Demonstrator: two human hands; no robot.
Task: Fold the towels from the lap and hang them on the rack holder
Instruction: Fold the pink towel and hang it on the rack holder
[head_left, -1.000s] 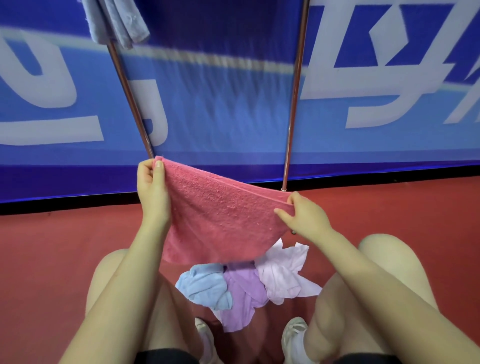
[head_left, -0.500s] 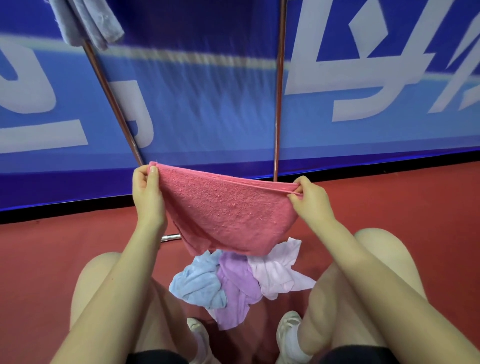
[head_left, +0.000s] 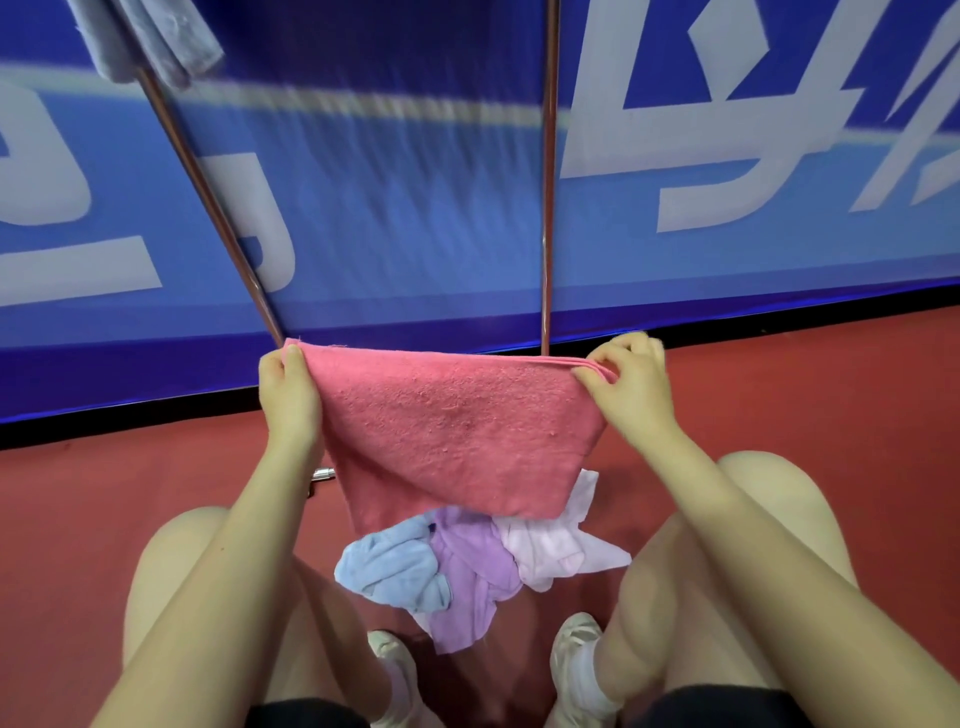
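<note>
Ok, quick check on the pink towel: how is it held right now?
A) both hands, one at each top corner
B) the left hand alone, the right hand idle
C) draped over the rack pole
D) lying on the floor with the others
A: the left hand and the right hand each pinch a top corner of the pink towel, which hangs between them.

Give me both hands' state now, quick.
Left hand: pinching the pink towel at its left top corner.
Right hand: pinching the same towel's right top corner.
</note>
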